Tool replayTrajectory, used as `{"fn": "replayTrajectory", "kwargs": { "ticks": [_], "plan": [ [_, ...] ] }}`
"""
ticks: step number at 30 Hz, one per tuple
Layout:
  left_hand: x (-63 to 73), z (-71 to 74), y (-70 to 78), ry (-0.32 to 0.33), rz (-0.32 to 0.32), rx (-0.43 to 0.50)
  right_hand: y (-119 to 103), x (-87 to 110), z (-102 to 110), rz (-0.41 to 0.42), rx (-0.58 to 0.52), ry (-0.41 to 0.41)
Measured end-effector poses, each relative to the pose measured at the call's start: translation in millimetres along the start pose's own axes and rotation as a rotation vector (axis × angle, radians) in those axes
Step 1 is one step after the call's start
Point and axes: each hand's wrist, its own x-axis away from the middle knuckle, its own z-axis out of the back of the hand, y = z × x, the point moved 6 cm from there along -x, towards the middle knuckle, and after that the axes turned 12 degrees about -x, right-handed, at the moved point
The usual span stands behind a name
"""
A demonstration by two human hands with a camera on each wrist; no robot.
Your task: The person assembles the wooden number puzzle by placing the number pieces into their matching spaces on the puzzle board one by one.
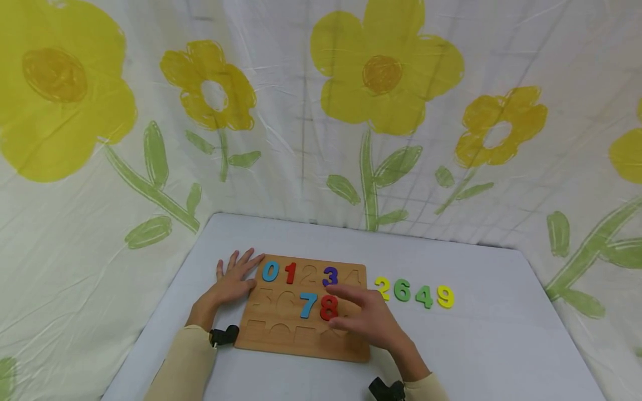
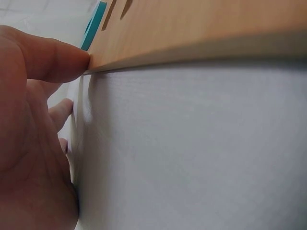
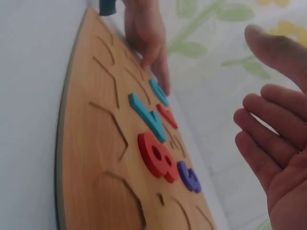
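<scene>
A wooden number board (image 1: 281, 340) lies on the table. My left hand (image 1: 233, 285) rests at its upper left edge with fingers spread; in the left wrist view the thumb (image 2: 57, 60) touches the board's edge. The top row holds a blue 0 (image 1: 270, 271), a red 1 (image 1: 290, 273) and a purple 3 (image 1: 330, 276). In the middle row are a blue 7 (image 1: 308, 305) and a red 8 (image 1: 329, 307). Over the board's right side hovers my right hand (image 1: 371, 317), holding nothing, thumb apart from the fingers (image 3: 276, 124); it covers part of the middle row.
Right of the board, a yellow 2 (image 1: 383, 287), a green 6 (image 1: 402, 290), a green 4 (image 1: 424, 297) and a yellow 9 (image 1: 445, 297) lie in a row on the white table (image 1: 481, 345). A flower-printed curtain (image 1: 281, 184) hangs behind the table.
</scene>
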Motion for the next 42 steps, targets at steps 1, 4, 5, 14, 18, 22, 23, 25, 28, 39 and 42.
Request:
{"fn": "replayTrajectory", "kwargs": {
  "ticks": [1,4,5,14,18,22,23,25,28,39,42],
  "plan": [
    [-0.2,-0.2,-0.1,-0.002,0.003,-0.003,1,3.0,3,0.003,-0.015,-0.005],
    [-1.0,-0.9,-0.7,-0.007,0.006,-0.007,2,12.5,11,0.014,-0.049,-0.016],
    [-0.9,-0.6,-0.4,-0.006,0.006,-0.006,1,15.6,14,0.023,-0.054,-0.020],
    [-0.5,-0.3,-0.7,-0.003,0.004,-0.007,10,43.6,41,0.009,-0.066,-0.025],
    [-0.2,-0.4,-1.1,-0.002,0.001,-0.005,16,55.4,53,-0.022,-0.049,-0.018],
    [-0.5,-1.6,-2.2,-0.005,-0.002,-0.005,22,69.5,65,-0.072,0.009,0.003],
    [-0.5,-1.8,-2.5,-0.006,-0.002,-0.004,24,73.1,68,-0.088,0.023,0.007],
    [-0.5,-1.8,-2.4,-0.006,-0.004,-0.003,27,79.6,75,-0.114,0.052,0.015],
    [-0.2,-1.3,-2.1,-0.008,-0.005,-0.006,32,87.6,83,-0.130,0.087,0.026],
    [0.1,-0.2,-1.4,-0.009,0.003,-0.014,48,99.8,101,-0.075,0.215,0.085],
    [-0.6,-0.2,-1.8,-0.007,0.000,-0.010,55,98.5,100,-0.087,0.229,0.079]
  ]
}}
